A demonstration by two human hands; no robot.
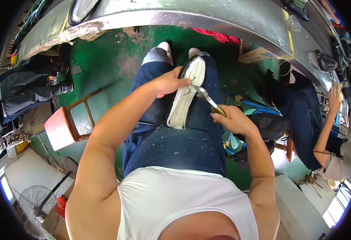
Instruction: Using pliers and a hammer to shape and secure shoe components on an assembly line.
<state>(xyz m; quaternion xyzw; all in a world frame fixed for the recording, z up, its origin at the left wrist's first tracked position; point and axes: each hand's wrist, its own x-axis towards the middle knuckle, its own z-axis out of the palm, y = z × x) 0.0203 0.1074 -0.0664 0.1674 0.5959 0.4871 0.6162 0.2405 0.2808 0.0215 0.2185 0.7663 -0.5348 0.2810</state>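
Across my thighs lies a shoe, bottom up, with a whitish underside and a dark upper edge around it. My left hand grips its left side near the toe end, thumb pressed on the underside. A thin dark cord loops over the shoe's bottom beside that thumb. My right hand is closed around the yellowish handle of a curved metal hand tool. The tool's silver head reaches the shoe's right edge, close to the cord; whether it touches cannot be made out.
A metal workbench runs across the front, with another shoe sole on it. A reddish stool stands left, a wire fan lower left. Other people sit at right and left. A black seat is near my right arm.
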